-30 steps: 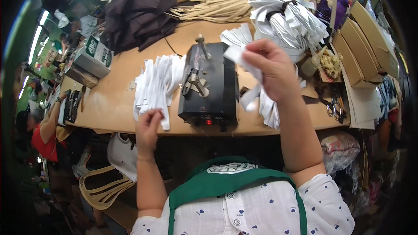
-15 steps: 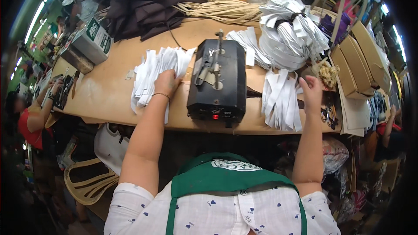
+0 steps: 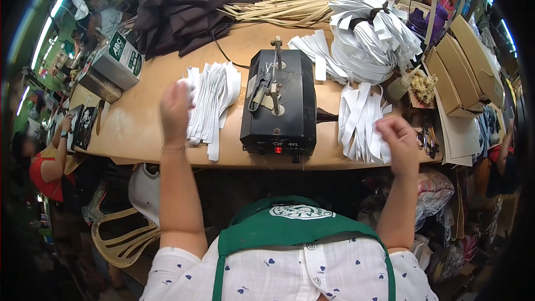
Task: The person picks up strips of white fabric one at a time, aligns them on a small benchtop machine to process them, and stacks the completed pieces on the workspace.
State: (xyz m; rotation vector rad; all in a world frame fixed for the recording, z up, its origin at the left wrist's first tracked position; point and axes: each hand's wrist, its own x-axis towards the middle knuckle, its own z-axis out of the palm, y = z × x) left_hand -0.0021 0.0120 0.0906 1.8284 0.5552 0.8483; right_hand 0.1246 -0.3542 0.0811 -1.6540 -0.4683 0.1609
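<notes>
The left hand (image 3: 176, 110) rests at the left edge of a stack of white fabric strips (image 3: 212, 106), fingers curled loosely onto the nearest strip; whether it actually pinches one cannot be told. These strips are flat, narrow and cut to even lengths, lying fanned on the smooth tan wooden desk (image 3: 134, 128) near its front edge. The right hand (image 3: 397, 136) is bent down with fingertips on a second pile of white strips (image 3: 359, 122), near the front right of the desk, grasping loosely at their ends. Between the two piles sits a black boxy machine (image 3: 280, 103) with a metal lever on top and a small red light on its front. Behind it, toward the far edge, lie a big bundle of white strips (image 3: 370, 36) tied with a dark band, beige straps (image 3: 281, 8) and dark cloth (image 3: 178, 8).
</notes>
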